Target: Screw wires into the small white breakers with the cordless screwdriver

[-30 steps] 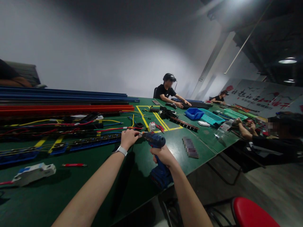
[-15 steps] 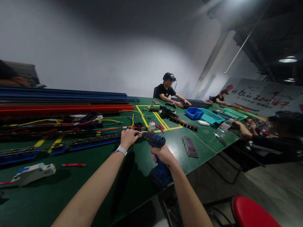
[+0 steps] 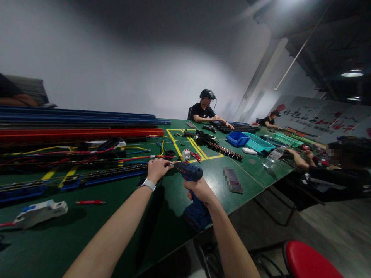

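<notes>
The left hand point(image 3: 158, 169) pinches a small, unclear piece point(image 3: 172, 163) at the tip of the cordless drill point(image 3: 189, 171), which the right hand point(image 3: 200, 190) grips; likely mid-screwdriving, calling for steady alignment.

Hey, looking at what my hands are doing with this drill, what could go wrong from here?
Your left hand is right by the tip of the blue drill, so a slip might pinch or nick your fingers. The small white block stands just beyond the drill, so a swing of your right hand could knock it over.
</notes>
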Demonstrator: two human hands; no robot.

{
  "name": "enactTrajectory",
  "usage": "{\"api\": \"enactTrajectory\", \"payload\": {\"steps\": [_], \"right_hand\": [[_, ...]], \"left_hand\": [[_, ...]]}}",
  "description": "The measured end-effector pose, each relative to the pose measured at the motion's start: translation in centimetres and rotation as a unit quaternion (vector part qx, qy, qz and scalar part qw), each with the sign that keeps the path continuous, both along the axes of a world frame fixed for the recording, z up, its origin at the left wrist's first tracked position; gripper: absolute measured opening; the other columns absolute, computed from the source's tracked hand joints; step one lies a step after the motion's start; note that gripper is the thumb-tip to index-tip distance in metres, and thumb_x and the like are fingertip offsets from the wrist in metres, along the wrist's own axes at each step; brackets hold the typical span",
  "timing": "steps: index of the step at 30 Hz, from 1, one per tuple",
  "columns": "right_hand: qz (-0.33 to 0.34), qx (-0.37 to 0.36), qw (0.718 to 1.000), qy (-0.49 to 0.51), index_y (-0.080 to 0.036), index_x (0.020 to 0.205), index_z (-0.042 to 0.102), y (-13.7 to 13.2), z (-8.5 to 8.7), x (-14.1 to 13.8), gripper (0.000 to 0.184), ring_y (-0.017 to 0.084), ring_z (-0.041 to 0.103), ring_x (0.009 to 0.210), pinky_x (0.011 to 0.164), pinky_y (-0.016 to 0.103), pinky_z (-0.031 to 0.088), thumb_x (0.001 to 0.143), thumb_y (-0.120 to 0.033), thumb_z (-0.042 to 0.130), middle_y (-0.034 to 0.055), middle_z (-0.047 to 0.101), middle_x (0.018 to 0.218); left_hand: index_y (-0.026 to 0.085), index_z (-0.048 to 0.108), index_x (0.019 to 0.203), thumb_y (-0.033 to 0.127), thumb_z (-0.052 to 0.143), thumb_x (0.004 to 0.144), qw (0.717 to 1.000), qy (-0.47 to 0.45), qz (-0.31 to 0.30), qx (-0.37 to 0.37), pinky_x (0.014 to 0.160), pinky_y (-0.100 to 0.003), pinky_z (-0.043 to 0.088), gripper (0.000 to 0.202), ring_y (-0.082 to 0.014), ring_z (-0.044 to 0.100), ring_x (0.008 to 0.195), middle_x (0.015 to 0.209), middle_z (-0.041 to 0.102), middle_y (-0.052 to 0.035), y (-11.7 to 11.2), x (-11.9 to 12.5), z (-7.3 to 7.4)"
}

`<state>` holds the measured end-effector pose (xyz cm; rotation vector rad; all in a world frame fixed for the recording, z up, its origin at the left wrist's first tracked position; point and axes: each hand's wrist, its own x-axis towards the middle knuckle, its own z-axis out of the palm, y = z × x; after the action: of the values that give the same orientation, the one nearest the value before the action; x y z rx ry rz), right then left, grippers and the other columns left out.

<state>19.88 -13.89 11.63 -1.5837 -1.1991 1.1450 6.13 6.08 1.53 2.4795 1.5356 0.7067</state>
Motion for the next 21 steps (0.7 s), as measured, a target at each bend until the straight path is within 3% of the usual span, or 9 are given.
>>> {"api": "enactTrajectory", "payload": {"steps": [21], "right_hand": [[-0.009, 0.019, 0.999, 0.027, -0.018, 0.084, 0.054, 0.15, -0.30, -0.09, 0.018, 0.012, 0.048, 0.036, 0.037, 0.021, 0.035, 0.067, -0.020, 0.058, -0.0094, 0.044, 0.044]], "left_hand": [[0.038, 0.073, 0.103, 0.067, 0.051, 0.079, 1.000, -0.010, -0.001, 0.008, 0.089, -0.040, 0.031, 0.043, -0.0276, 0.056, 0.104, 0.105, 0.071, -0.0067, -0.03, -0.02, 0.04]]}}
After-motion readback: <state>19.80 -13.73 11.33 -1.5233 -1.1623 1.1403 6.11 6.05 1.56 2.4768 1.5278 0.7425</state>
